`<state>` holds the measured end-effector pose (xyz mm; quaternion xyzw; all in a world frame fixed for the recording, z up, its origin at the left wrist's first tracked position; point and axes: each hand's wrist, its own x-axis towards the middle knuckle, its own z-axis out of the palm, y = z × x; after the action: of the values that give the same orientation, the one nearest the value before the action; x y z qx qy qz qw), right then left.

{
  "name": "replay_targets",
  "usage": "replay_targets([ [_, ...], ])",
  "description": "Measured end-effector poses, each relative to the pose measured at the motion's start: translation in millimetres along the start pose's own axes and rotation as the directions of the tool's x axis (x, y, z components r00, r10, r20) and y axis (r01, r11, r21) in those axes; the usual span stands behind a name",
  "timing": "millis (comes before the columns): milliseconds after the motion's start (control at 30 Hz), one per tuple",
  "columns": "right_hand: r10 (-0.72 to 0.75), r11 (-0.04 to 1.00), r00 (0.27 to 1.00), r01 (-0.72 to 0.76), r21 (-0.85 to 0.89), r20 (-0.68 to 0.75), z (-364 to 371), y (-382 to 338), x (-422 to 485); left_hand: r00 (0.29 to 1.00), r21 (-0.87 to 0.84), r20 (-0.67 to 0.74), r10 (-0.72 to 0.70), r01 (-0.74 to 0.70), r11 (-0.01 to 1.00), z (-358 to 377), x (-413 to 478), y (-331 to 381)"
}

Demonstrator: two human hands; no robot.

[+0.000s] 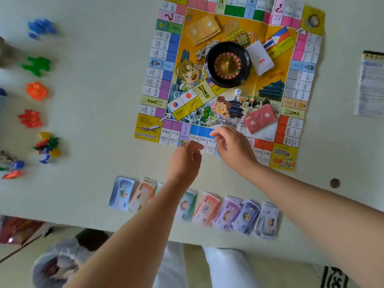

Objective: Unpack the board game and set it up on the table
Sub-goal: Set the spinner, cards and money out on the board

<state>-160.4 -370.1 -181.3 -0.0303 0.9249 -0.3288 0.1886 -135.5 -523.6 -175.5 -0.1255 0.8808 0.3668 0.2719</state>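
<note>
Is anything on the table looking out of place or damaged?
The paper game board shows fold creases and wrinkled edges, so it does not lie fully flat. The white card stack lies tilted, close beside the roulette wheel. The play money piles sit in a tidy row.

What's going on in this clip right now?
A person's left hand and right hand hover over the near edge of the paper board, already spread on the table. A roulette wheel, a die and card decks sit on it. Play money lies in a row of stacks; coloured plastic pieces sit in piles at the left.
</note>
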Motion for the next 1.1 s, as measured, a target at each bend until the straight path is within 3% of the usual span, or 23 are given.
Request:
replay_targets([
  [200, -0.095, 0.995, 0.936, 0.08, 0.057, 0.338, 76, -100, -20, 0.956, -0.111, -0.129, -0.262, 0.249, 0.962, -61, -57, -106],
  [400, -0.075, 0.99, 0.836, 0.13, -0.063, 0.543, 153, -189, -11, 0.893, -0.195, -0.239, -0.383, 0.342, 0.919, -123, -86, -208],
  [633, -0.066, 0.993, 0.879, 0.103, -0.053, 0.471, 224, -279, 13, 0.841, -0.214, -0.37, -0.393, 0.335, 0.918, -212, -86, -285],
  [833, -0.106, 0.994, 0.905, 0.107, 0.021, 0.411, 282, -348, 41, 0.742, -0.253, -0.544, -0.392, 0.3, 0.92, -284, -64, -353],
  [1100, -0.154, 0.973, 0.923, 0.203, -0.106, 0.352, 336, -414, 66, 0.841, -0.163, -0.466, -0.275, 0.224, 0.961, -321, -34, -399],
])
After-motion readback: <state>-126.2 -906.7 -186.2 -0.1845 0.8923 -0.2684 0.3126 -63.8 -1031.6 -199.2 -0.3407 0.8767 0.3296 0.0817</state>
